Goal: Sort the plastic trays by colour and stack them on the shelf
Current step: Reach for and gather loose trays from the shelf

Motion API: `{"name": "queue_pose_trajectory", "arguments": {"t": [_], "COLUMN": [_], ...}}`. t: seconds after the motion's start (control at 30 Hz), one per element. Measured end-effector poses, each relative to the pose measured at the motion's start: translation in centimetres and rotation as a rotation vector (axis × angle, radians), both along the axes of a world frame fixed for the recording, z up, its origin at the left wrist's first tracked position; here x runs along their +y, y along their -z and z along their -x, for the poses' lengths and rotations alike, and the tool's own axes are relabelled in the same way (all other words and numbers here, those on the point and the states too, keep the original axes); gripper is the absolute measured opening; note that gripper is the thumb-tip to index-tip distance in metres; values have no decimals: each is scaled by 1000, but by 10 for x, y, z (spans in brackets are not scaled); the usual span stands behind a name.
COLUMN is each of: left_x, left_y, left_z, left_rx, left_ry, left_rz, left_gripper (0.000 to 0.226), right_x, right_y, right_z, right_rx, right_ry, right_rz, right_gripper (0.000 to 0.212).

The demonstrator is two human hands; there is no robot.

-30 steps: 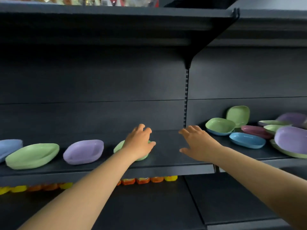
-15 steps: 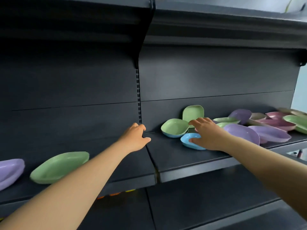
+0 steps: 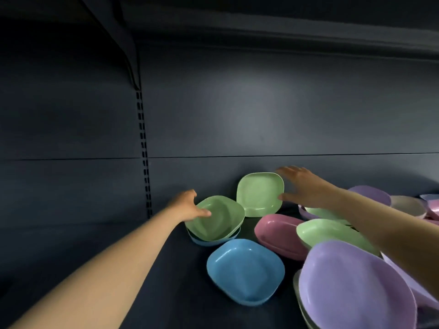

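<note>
Both hands advanced (left hand [image 3: 187, 206] gripping tray [image 3: 215, 218]).

Open room on the left, trays crowded on the right

The dark shelf [image 3: 99, 233] is bare on its left half, so a way in is left there. The right half is filled with trays: a green tray [image 3: 215, 218] nested on a blue one, a second green tray [image 3: 260, 194] leaned on the back wall, a blue tray [image 3: 245, 271] in front, a pink tray [image 3: 278, 236] and a big purple tray [image 3: 356, 288] piled close.
</note>
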State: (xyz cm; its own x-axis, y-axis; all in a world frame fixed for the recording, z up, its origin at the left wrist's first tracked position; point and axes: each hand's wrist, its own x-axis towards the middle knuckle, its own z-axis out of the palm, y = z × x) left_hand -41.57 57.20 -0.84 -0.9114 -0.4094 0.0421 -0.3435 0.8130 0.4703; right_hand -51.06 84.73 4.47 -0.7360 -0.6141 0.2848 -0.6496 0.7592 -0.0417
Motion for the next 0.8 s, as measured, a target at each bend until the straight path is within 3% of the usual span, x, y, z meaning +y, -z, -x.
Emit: {"name": "queue_pose_trajectory", "arguments": {"t": [0.13,0.3,0.4,0.53,0.8], "left_x": [-11,-23,-24,-23,-27], "left_y": [23,38,40,39,20], "left_z": [33,52,56,58,51], "left_rx": [16,72,130,161,318], "left_ry": [-107,-157,-200,-194,-210], "left_rz": [-66,-48,-35,-4,-92], "left_gripper": [78,27,19,16,19], "right_x": [-15,-34,-40,-43,-39], "right_y": [7,18,21,24,5], "right_z": [56,95,108,114,107], "right_rx": [4,28,59,66,21], "right_ry": [-18,-30,21,70,68], "right_rz": [-13,24,62,-2,39], "right_gripper": [76,54,23,5,14]}}
